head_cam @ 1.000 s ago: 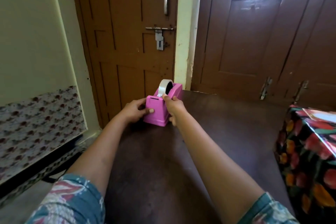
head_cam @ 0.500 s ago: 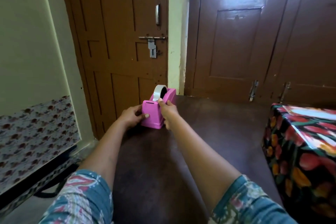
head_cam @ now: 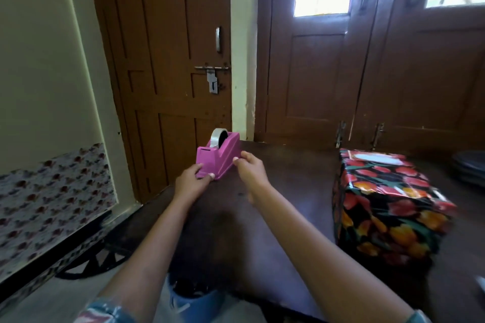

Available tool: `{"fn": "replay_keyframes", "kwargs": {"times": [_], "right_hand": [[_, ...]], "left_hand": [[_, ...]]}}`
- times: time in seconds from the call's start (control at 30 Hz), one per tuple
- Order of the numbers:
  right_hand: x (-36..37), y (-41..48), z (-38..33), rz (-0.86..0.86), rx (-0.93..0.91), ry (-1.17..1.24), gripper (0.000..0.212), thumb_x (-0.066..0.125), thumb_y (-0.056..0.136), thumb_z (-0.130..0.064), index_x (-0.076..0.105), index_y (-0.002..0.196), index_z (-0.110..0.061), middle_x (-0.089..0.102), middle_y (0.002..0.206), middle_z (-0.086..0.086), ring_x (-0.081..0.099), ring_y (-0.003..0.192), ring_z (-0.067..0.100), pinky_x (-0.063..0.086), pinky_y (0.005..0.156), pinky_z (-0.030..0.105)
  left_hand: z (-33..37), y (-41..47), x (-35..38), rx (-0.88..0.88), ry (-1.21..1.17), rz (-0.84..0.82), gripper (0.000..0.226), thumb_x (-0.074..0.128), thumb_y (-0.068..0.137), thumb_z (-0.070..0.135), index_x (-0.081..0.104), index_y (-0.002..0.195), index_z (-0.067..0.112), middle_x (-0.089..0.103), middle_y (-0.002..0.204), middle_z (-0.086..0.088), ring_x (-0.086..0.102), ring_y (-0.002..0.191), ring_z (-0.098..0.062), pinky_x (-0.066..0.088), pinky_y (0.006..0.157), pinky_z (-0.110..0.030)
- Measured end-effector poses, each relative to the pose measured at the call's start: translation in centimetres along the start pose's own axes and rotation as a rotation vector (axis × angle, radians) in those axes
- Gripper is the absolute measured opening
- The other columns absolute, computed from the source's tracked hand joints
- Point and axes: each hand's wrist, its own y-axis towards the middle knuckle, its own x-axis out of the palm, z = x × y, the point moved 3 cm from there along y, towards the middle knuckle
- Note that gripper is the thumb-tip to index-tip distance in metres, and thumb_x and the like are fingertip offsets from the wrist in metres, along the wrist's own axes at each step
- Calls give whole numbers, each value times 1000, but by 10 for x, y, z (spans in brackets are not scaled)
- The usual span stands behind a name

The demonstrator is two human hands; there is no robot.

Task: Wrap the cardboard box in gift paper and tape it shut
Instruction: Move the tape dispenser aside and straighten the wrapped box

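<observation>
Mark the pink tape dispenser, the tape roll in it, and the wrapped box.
pink tape dispenser (head_cam: 225, 158): head view, on its right side wall.
tape roll (head_cam: 214, 137): head view, on its outer curved band.
wrapped box (head_cam: 380, 178): head view, on its top face.

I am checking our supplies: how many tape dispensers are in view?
1. The pink tape dispenser stands on the far left of the table, with the left hand holding its near end. Another could be hidden behind the wrapped box.
</observation>
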Motion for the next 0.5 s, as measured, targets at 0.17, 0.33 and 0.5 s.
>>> {"fn": "replay_keyframes", "kwargs": {"times": [0.17,0.33,0.5], "right_hand": [[-51,-57,-40,53,-155,-32,47,50,95,-12,39,140,-6,47,138,9,48,116,13,34,87,17],[-128,-111,-62,133,-273,-78,40,55,91,-10,51,131,-4,57,111,5,53,97,7,40,67,7],[-208,-160,-66,359,-476,-161,34,53,92,-7,56,126,-9,59,118,0,55,108,8,46,91,17]], "left_hand": [[75,-50,9,175,-138,-75,50,59,91,26,45,137,15,48,139,-9,49,121,-23,43,85,-26],[140,-100,40,324,-221,-245,49,60,90,31,49,134,14,53,135,-8,49,124,-18,39,90,-22],[175,-138,77,335,-175,-424,65,59,88,43,41,140,9,44,143,-9,42,130,-20,38,91,-23]]}}
